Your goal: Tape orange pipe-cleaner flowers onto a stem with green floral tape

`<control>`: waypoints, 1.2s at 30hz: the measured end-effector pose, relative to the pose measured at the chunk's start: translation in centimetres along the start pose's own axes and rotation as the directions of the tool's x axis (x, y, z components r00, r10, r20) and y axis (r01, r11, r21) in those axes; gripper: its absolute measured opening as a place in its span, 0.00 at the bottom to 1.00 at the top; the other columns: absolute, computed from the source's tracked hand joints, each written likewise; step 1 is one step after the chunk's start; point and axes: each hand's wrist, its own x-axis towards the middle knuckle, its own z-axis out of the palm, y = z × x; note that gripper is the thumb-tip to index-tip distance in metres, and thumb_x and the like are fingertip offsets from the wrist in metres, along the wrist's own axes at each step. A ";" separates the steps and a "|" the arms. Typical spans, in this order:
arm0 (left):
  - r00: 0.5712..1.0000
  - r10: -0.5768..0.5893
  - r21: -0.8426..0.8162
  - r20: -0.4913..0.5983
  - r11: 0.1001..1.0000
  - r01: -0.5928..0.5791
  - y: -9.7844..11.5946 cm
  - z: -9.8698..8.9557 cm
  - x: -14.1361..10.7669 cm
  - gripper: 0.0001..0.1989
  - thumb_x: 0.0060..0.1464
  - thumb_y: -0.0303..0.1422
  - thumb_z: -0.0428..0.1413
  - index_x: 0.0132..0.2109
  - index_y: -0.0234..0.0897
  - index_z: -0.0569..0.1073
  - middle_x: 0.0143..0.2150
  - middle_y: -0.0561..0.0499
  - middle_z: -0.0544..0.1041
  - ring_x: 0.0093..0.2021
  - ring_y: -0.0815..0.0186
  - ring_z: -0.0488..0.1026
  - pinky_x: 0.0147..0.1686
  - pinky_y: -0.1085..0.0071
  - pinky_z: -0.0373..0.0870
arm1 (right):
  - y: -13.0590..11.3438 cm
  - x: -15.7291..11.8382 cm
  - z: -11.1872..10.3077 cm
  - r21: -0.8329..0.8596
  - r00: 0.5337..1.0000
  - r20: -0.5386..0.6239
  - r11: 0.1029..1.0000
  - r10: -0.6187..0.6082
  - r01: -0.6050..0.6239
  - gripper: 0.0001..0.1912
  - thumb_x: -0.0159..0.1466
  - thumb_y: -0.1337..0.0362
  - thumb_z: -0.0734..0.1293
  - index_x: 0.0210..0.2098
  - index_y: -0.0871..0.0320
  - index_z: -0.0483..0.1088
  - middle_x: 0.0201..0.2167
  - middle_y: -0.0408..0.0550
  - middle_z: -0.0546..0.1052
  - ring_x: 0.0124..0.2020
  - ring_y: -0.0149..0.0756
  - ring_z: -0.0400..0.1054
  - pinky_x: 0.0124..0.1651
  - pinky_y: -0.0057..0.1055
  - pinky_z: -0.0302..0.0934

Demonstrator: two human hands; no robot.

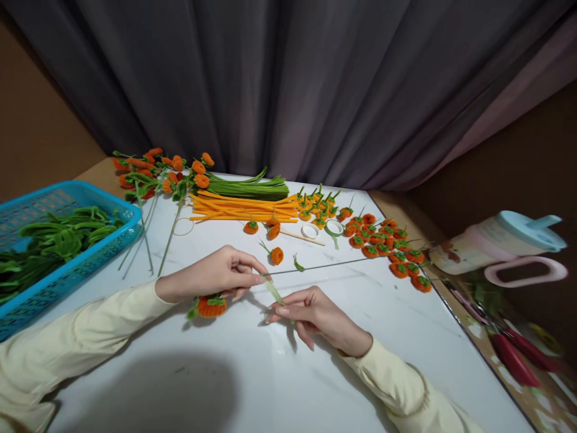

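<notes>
My left hand (225,272) pinches a thin wire stem (324,264) that reaches out to the right over the white tabletop. An orange chenille pumpkin (211,307) with green leaves shows just below this hand, apparently on the same stem. Between both hands stretches a short strip of pale green floral tape (273,291), with one end at the wire by my left fingertips. My right hand (313,313) pinches the tape's other end. Beyond the hands lie a loose orange pumpkin (276,255) and a small green piece (298,263).
A blue basket (130,219) of green chenille leaves stands at left. Bundles of green (252,187) and orange pipe cleaners (243,207) lie at the back. Several small pumpkins (378,237) cluster at right, near a tape roll (334,228). A tumbler (500,240) and red-handled pliers (514,358) sit beyond the right edge.
</notes>
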 end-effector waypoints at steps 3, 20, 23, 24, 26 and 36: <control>1.000 -0.014 0.013 -0.025 1.000 0.015 0.3 -0.2 0.0 0.16 0.50 0.40 0.57 0.41 0.32 0.76 0.16 0.57 0.67 0.15 0.76 0.58 0.15 0.81 0.55 | 0.1 0.1 -0.1 -0.030 0.998 -0.046 0.999 -0.038 0.037 0.16 0.54 0.56 0.71 0.32 0.65 0.76 0.34 0.56 0.79 0.08 0.18 0.56 0.12 0.22 0.45; 0.990 -0.081 -0.189 -0.117 0.980 0.058 -0.4 -0.5 0.8 0.12 0.50 0.36 0.57 0.38 0.31 0.74 0.16 0.58 0.64 0.15 0.78 0.55 0.15 0.81 0.50 | 2.5 -1.0 -2.1 -0.965 0.424 0.263 -0.236 -0.867 0.115 0.22 0.61 0.79 0.57 0.53 0.62 0.67 0.46 0.56 0.76 0.25 0.32 0.71 0.26 0.29 0.61; 0.988 -0.109 -0.274 -0.111 0.959 0.075 -0.7 -0.8 1.0 0.10 0.49 0.34 0.58 0.37 0.32 0.74 0.16 0.59 0.63 0.14 0.79 0.52 0.14 0.81 0.49 | 2.4 -0.8 -2.1 -0.953 0.342 0.303 -0.282 -0.889 0.110 0.25 0.60 0.80 0.59 0.56 0.62 0.63 0.47 0.58 0.75 0.26 0.31 0.71 0.28 0.28 0.61; 0.988 -0.108 -0.289 -0.106 0.955 0.073 -0.8 -0.9 1.1 0.10 0.50 0.34 0.58 0.37 0.32 0.75 0.15 0.59 0.63 0.14 0.79 0.51 0.14 0.81 0.49 | 2.5 -0.7 -2.1 -0.954 0.322 0.300 -0.278 -0.898 0.115 0.26 0.60 0.80 0.59 0.57 0.62 0.62 0.47 0.58 0.75 0.26 0.31 0.71 0.28 0.28 0.61; 0.992 -0.095 -0.305 -0.085 0.950 0.065 -1.0 -1.1 1.1 0.09 0.51 0.34 0.56 0.36 0.32 0.75 0.14 0.60 0.61 0.14 0.79 0.49 0.14 0.81 0.49 | 2.6 -0.4 -2.2 -0.959 0.294 0.280 -0.257 -0.914 0.116 0.28 0.60 0.81 0.58 0.59 0.61 0.60 0.44 0.56 0.77 0.24 0.30 0.70 0.27 0.27 0.60; 0.995 -0.102 -0.210 -0.004 0.973 0.099 -1.1 -1.0 1.1 0.14 0.55 0.38 0.53 0.34 0.31 0.76 0.09 0.61 0.55 0.11 0.78 0.47 0.14 0.79 0.50 | 2.6 -0.3 -2.5 -0.926 0.303 0.377 -0.366 -0.875 0.095 0.26 0.61 0.80 0.57 0.59 0.68 0.57 0.39 0.58 0.78 0.26 0.34 0.70 0.25 0.29 0.59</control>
